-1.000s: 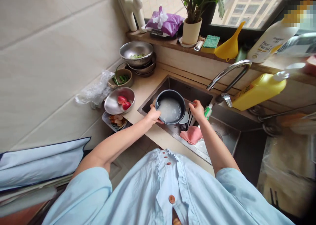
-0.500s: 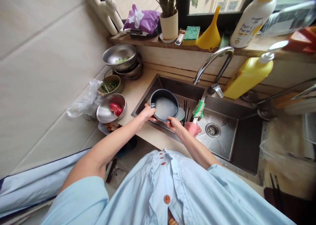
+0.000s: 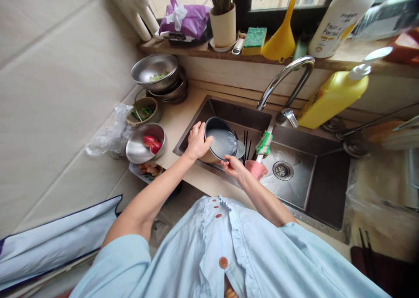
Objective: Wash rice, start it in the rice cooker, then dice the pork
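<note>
Over the left sink basin, both hands hold a round pot [image 3: 223, 137] with a dark lining and a light tan outside. Cloudy whitish water lies in it, and the pot tilts to the right. My left hand [image 3: 198, 143] is closed on its left side, thumb over the rim and fingers along the outer wall. With the fingers of my right hand [image 3: 233, 165] I pinch the near right rim. Just beyond the pot's right edge, a pale dish [image 3: 241, 149] and black chopsticks [image 3: 246, 143] show in the basin, partly hidden.
A green-and-white scrubber [image 3: 264, 143] and a pink cup-like piece [image 3: 256, 169] rest at the sink divider, under the faucet [image 3: 284, 82]. Left on the counter are a steel bowl [image 3: 137, 147] with red pieces, a bowl of greens [image 3: 144, 110] and stacked bowls [image 3: 157, 73].
The pot has gone from nearly level to tilted rightward, its outer wall now showing. My left hand has shifted up along the pot's left side; my right hand stays at the near rim.
</note>
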A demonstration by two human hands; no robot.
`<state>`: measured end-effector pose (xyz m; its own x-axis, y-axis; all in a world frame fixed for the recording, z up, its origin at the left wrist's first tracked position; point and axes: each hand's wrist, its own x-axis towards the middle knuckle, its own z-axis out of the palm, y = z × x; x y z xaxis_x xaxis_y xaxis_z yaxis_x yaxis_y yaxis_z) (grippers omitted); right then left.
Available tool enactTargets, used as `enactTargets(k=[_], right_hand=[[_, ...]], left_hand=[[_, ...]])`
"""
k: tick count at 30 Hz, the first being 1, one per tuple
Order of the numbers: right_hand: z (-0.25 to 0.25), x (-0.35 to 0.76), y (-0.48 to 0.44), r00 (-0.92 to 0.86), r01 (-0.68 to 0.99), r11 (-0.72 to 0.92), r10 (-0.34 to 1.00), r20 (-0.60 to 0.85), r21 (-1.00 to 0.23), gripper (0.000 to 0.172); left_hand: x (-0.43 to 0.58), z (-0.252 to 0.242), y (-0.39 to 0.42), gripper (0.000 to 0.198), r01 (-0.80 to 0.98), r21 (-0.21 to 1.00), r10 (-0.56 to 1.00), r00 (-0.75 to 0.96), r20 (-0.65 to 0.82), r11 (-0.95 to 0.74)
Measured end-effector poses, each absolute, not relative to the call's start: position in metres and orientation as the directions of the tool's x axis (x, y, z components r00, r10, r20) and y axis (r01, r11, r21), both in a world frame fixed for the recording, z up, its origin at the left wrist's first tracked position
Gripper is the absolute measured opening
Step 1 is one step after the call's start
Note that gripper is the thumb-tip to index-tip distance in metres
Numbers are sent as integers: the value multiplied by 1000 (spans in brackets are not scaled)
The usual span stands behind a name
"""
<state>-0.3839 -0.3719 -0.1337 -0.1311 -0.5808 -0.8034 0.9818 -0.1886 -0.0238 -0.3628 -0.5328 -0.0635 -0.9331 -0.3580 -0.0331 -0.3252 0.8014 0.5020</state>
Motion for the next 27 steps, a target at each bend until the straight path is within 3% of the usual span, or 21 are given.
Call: enactTargets(k=[11,27], right_hand=[[-133,-376,-368,-6,982,-144,-666,-746,121,12],[-128,-371,-364,-8,985,-126,-722,-692,120,10]], left_hand=[[-349,-51,-525,53,-286,519,-372,-926,68,806],[-345,-33,-517,50,-273,519,-390,-912,129,810]])
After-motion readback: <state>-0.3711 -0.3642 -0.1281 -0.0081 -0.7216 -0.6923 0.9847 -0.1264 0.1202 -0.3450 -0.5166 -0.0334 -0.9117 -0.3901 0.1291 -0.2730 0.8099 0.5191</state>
